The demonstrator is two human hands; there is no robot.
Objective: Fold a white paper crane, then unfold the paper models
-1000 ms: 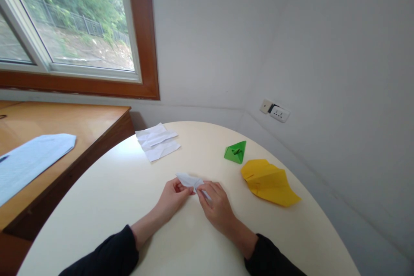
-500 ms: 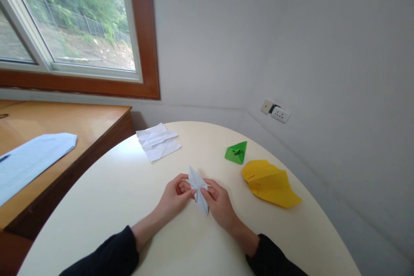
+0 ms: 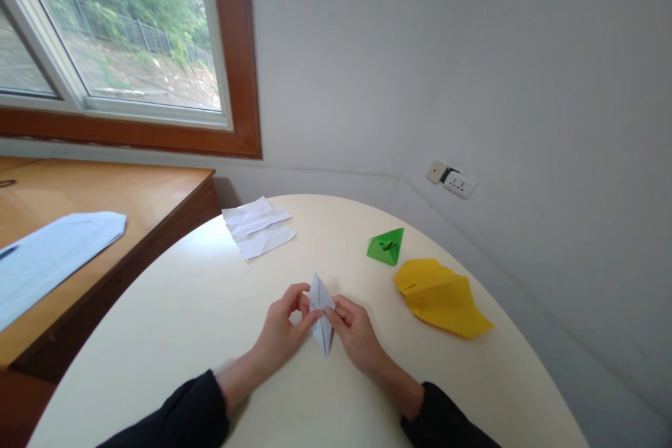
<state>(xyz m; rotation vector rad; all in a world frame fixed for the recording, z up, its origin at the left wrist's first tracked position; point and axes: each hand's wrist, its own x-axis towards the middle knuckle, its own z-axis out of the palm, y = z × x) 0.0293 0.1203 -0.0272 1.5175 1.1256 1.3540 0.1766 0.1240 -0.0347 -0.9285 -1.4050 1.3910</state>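
Where it lay flat, the white paper fold (image 3: 320,313) now stands upright.

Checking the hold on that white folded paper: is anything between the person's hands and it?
Nothing visible. The left hand and right hand both pinch the white folded paper directly, from either side, above the table.

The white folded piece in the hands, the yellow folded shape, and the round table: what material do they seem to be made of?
White folded piece, pinched by left hand and right hand: thin matte paper, with sharp crease lines.
Yellow folded shape: coloured paper, matte, with crisp folds and flat facets.
Round table: smooth cream top with a soft sheen, probably laminate or painted board; I cannot tell which.
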